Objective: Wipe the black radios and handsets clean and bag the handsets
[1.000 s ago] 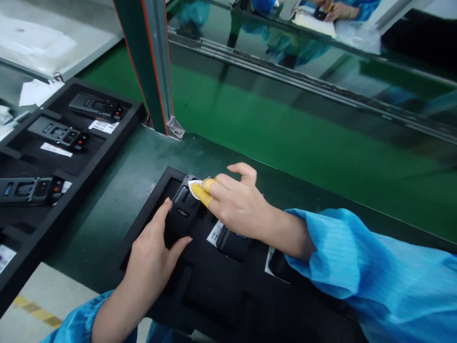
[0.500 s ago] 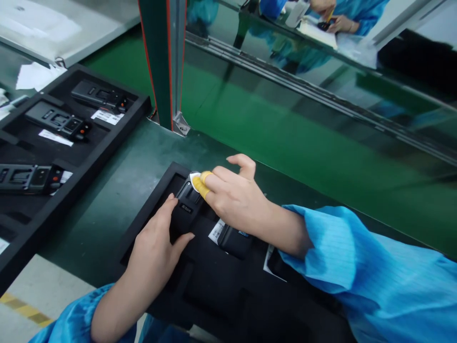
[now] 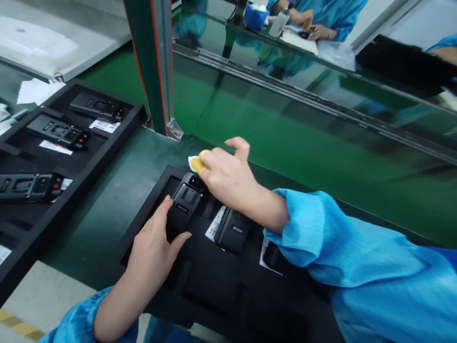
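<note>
A black two-way radio marked "Riton" [image 3: 183, 208] lies face down in a recess of a black foam tray [image 3: 210, 276]. My left hand [image 3: 152, 240] grips it by the sides, fingers along the left edge and thumb at the lower right. Just above the radio's top end, my right hand [image 3: 232, 181] pinches a small white wipe [image 3: 192, 163] between fingers wearing yellow finger cots; the wipe is apart from the radio. Under my right wrist a second radio [image 3: 233, 233] rests beside a white barcode label [image 3: 215, 226]. My right sleeve partly covers another dark item and its paper.
At left, another black tray [image 3: 107, 147] carries several radios with labels. A green post with orange edges [image 3: 148, 66] rises behind the green worktop [image 3: 96, 219]. Across a glossy green panel [image 3: 221, 105], a person in blue sleeves [image 3: 342, 21] works at another bench.
My right hand has lifted the wipe up and away from the radio's top end, uncovering it. My left hand keeps its hold. The whole view has shifted slightly.
</note>
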Tool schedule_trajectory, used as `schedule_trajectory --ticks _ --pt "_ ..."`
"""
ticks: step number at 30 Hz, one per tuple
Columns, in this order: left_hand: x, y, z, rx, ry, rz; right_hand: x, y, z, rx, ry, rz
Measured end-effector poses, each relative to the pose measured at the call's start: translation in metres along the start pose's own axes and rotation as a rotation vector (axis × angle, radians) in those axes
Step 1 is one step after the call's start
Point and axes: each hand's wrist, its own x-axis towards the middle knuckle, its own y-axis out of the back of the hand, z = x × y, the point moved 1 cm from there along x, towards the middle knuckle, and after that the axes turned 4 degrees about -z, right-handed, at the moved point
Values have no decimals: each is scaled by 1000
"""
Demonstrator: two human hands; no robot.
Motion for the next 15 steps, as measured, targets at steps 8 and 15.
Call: schedule_trajectory --ticks 8,15 --pt "-3 -3 -2 -14 -8 8 -25 1 25 49 -212 -46" --pt "-4 -5 -3 -30 -18 25 -34 -3 26 -13 -200 -83"
